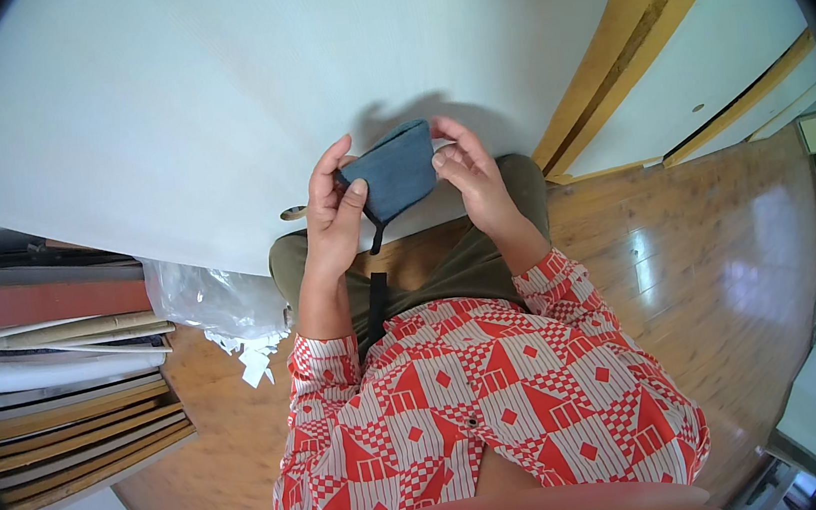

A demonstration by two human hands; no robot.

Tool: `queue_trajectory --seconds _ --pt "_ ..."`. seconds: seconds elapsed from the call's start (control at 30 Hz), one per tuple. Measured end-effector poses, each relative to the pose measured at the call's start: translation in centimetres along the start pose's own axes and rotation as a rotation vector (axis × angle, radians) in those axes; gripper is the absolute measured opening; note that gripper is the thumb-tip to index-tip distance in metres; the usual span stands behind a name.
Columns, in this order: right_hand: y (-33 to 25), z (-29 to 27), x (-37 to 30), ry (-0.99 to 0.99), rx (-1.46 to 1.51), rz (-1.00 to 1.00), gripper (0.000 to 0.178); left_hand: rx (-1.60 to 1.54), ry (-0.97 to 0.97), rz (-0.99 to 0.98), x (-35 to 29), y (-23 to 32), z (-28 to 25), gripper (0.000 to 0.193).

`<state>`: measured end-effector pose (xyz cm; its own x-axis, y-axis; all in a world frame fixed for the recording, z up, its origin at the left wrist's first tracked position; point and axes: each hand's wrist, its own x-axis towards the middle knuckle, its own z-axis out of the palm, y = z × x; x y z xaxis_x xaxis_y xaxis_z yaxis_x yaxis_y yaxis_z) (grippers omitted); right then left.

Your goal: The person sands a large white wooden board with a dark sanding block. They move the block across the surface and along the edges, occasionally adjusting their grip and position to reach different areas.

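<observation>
Blue cloth spans both hands over a white board: left hand pinches its left side, black strap dangles, right hand grips its right edge (seemingly straightening it); further straightening would need steady fingers.

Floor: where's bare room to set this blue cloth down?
The floor on your right, between shirt and white panels. A smaller patch lies left, between shirt and boards. Crowded: further left, boards; by the left knee, clear bag and paper scraps.
</observation>
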<state>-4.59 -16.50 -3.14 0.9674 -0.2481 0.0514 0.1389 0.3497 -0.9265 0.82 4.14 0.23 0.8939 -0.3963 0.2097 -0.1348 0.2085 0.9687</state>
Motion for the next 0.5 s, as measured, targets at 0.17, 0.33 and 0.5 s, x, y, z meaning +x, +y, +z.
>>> queue_trajectory --seconds 0.17,0.33,0.5 --pt "0.0 0.1 0.0 -0.129 -0.1 -0.01 0.022 -0.18 0.109 -0.033 0.4 -0.9 0.5 0.054" --pt "0.4 0.5 0.2 -0.074 -0.263 -0.209 0.02 -0.229 0.07 -0.075 0.3 -0.9 0.2 0.04" --pt "-0.7 -0.6 0.5 -0.071 -0.361 -0.226 0.019 -0.091 0.06 -0.058 0.3 -1.6 0.1 0.018"
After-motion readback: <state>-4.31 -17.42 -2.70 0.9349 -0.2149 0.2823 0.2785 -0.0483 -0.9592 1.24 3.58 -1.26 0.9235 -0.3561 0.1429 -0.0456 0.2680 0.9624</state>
